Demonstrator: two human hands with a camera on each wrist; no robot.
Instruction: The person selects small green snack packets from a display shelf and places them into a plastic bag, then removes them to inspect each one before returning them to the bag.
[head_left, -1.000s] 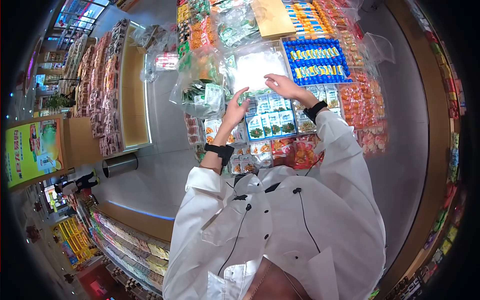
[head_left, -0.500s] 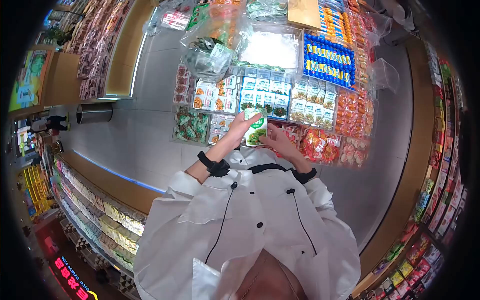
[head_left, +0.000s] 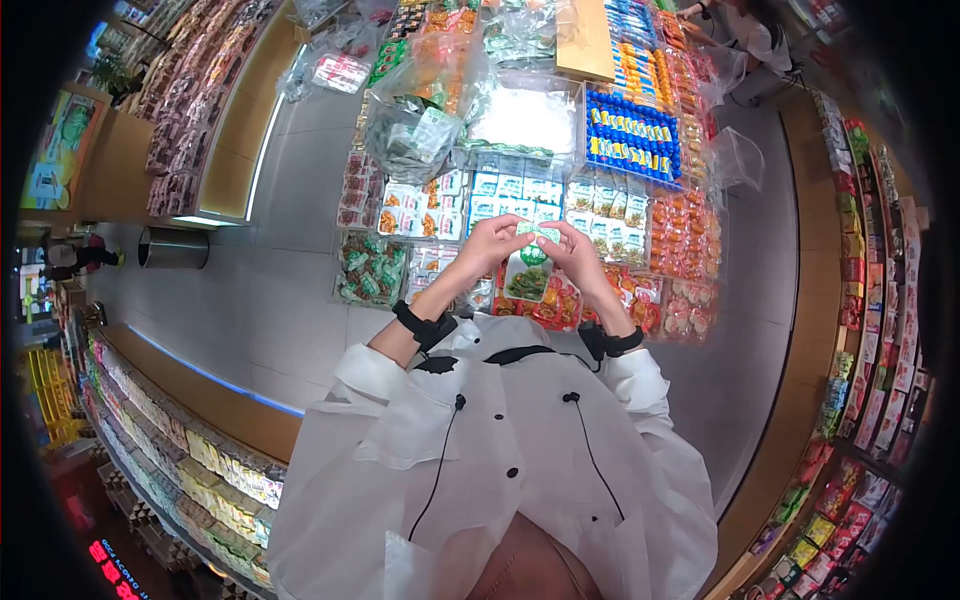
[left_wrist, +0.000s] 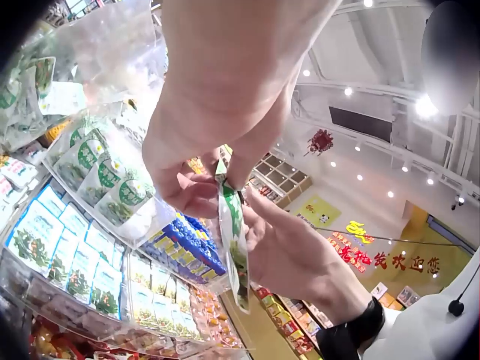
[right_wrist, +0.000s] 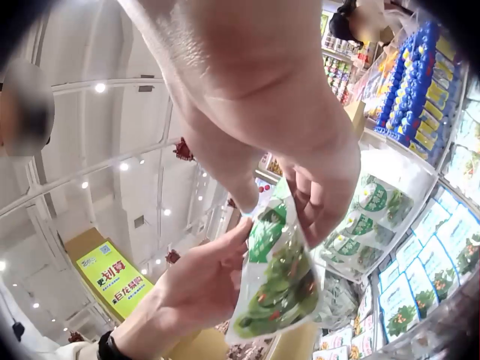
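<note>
In the head view, my left hand [head_left: 488,245] and right hand [head_left: 578,256] meet at the top edge of a snack packet [head_left: 527,280]. Each pinches that edge between thumb and fingers, and the thumbs are close together. Green pickled vegetables with red bits show through the packet's clear front [right_wrist: 279,292] in the right wrist view, below a green and white label. The left wrist view has the packet [left_wrist: 234,240] nearly edge-on, hanging upright between the hands. Below it in the head view are red packets [head_left: 560,300] in a clear bin.
Clear bins of packets surround the hands: blue-edged packets [head_left: 515,195], blue and yellow wrapped snacks [head_left: 630,140] and orange packets [head_left: 685,230]. A plastic bag [head_left: 415,135] sits on the left bins. Another person [head_left: 750,40] stands at the far right. Shelves line both sides.
Both hands were over the white-lined bin, then came back toward the body with the packet. The right hand has since risen from the packet's side to its top edge, beside the left.
</note>
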